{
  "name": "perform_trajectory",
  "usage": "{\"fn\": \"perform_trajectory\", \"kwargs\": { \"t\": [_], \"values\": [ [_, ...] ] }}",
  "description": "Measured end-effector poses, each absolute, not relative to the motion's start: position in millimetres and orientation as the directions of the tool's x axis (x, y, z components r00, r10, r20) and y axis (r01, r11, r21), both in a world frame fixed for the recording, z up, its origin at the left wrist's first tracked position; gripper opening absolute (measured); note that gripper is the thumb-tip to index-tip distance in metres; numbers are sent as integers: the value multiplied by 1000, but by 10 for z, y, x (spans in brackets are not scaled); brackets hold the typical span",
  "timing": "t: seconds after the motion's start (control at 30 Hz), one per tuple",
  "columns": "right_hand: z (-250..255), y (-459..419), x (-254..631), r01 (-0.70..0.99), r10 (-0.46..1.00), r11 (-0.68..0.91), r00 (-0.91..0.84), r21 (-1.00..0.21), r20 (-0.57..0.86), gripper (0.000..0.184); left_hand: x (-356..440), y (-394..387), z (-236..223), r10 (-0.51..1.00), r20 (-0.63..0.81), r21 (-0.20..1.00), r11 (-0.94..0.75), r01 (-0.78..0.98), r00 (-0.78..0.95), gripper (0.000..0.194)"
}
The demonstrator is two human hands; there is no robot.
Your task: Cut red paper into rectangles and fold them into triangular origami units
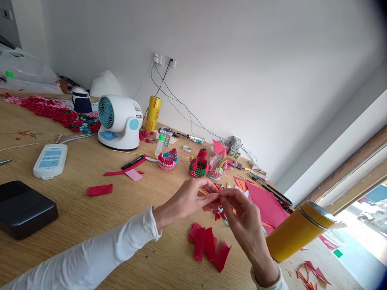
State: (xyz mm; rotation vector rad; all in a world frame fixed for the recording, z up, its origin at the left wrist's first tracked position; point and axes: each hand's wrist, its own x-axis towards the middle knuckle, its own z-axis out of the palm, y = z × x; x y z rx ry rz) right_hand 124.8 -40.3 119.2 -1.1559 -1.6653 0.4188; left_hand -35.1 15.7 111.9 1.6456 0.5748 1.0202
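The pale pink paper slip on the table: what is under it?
A red strip shows at both sides of the pale pink slip; whether it runs unbroken underneath, or anything else lies there, is hidden.

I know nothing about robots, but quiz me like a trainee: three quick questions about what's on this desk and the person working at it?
1. True or false: the yellow flask stands to the left of the white fan.
2. What colour is the cap of the small clear bottle? A) red B) green C) black
3. Fill the gap: the sleeves behind the left hand and right hand are ____.

Key: 1 false; 2 B; 3 white
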Motion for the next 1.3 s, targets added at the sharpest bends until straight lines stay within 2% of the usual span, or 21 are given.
{"fn": "perform_trajectory", "kwargs": {
  "t": [0.1,0.2,0.3,0.53,0.77,0.97,1.2,1.3],
  "values": [
    [1180,-390,1266,401,862,475,-33,-783,506,17,-363,177,1129,777,309,951,-271,-152,549,28],
    [1170,-379,1265,369,861,462,32,-806,508,21,-366,170,1154,789,272,962,-211,-172,552,28],
    [1171,-369,1241,410,856,439,81,-799,511,23,-357,147,1176,818,248,966,-167,-197,519,29],
    [1173,-368,1179,290,868,458,60,-840,493,23,-298,93,1168,869,255,946,-133,-296,425,20],
    [1132,-359,1223,340,866,445,71,-829,494,21,-335,58,1227,855,227,958,-110,-265,466,22],
    [1126,-383,1230,456,833,461,74,-761,549,22,-350,76,1233,848,214,961,-95,-258,485,24],
    [1117,-399,1228,546,818,481,1,-686,575,23,-315,113,1167,855,331,938,-251,-239,400,18],
    [1110,-390,1232,533,818,483,6,-694,575,21,-294,103,1136,859,331,935,-241,-261,391,22]
  ]
}}
